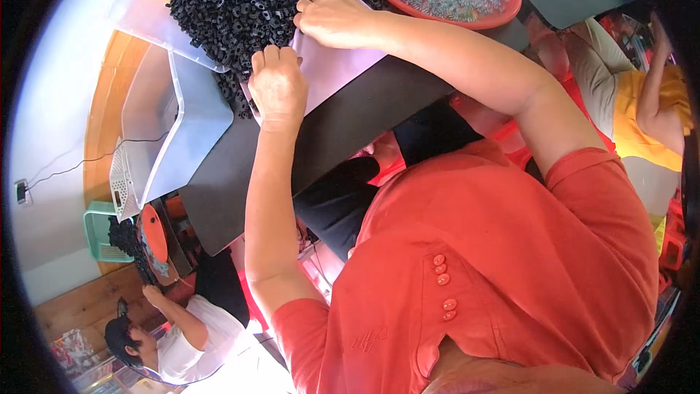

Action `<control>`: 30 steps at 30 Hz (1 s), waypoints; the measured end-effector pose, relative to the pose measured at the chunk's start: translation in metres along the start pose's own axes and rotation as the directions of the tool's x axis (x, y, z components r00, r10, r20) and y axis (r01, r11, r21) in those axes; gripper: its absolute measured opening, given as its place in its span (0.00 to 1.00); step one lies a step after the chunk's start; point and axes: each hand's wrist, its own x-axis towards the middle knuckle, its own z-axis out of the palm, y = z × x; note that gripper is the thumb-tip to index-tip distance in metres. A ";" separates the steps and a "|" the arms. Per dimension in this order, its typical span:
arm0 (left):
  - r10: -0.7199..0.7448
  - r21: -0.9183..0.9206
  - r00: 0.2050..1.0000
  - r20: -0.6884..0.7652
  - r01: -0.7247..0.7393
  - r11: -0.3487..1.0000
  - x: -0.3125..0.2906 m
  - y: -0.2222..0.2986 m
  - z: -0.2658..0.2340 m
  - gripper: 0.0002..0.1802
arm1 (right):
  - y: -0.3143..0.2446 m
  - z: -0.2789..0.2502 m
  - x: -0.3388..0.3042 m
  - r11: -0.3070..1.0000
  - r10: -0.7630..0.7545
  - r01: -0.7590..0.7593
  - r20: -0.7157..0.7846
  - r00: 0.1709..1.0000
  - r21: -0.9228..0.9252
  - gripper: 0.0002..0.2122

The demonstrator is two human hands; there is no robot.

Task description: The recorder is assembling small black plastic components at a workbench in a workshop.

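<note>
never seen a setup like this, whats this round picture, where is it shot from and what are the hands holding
There is no machine arm here, just a person's bare left hand and right hand. The single picture comes from a wide camera worn on the head, looking down, so edges curve and the person's red shirt fills the lower part. On the dark table lies a heap of small black parts, near a red basin of small, shiny, clear-looking bits. Both hands are curled at the edge of a pale pinkish flat piece; whether they grip it or hold any parts is hidden.
</note>
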 end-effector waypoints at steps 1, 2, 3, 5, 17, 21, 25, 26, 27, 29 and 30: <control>0.023 -0.016 1.000 -0.005 -0.023 1.000 -0.001 0.002 -0.002 0.07 | 0.002 -0.001 0.001 1.000 0.000 0.000 0.000 1.000 0.000 0.07; 0.045 -0.031 0.999 -0.009 -0.045 0.998 -0.004 0.004 -0.004 0.08 | 0.002 -0.001 0.000 1.000 -0.018 0.018 -0.022 1.000 -0.003 0.08; 0.044 -0.018 0.999 0.025 -0.044 0.999 -0.007 0.009 -0.007 0.09 | 0.001 -0.001 -0.001 0.999 -0.036 0.036 -0.043 0.998 -0.006 0.08; 0.030 -0.058 0.999 0.039 -0.027 0.998 -0.014 0.012 -0.007 0.10 | 0.000 -0.002 -0.004 0.999 -0.042 0.043 -0.058 0.997 0.013 0.08; -0.186 -0.275 0.976 0.115 0.212 0.938 -0.033 0.018 -0.021 0.06 | -0.007 -0.004 -0.004 0.993 -0.099 0.101 -0.039 0.994 0.053 0.09; -0.141 -0.387 0.986 0.093 0.166 0.907 -0.037 0.013 -0.022 0.07 | -0.009 -0.007 -0.004 0.992 -0.101 0.103 -0.030 0.994 0.075 0.09; -0.216 -0.416 0.975 0.050 0.217 0.883 -0.042 0.019 -0.029 0.07 | -0.002 -0.007 -0.006 0.986 -0.116 0.113 0.021 0.993 0.121 0.10; -0.219 -0.417 0.975 0.046 0.217 0.883 -0.042 0.020 -0.031 0.07 | 0.002 -0.007 -0.006 0.986 -0.119 0.116 0.020 0.993 0.117 0.10; -0.264 -0.438 0.962 0.069 0.267 0.859 -0.043 0.022 -0.033 0.06 | 0.006 -0.006 -0.005 0.982 -0.111 0.106 0.021 0.994 0.156 0.11; -0.312 -0.456 0.945 0.093 0.319 0.831 -0.045 0.020 -0.033 0.07 | 0.007 -0.005 -0.004 0.976 -0.108 0.101 0.023 0.994 0.193 0.11; -0.314 -0.484 0.943 0.111 0.328 0.811 -0.047 0.016 -0.031 0.06 | 0.004 -0.005 -0.003 0.978 -0.113 0.101 0.053 0.992 0.181 0.11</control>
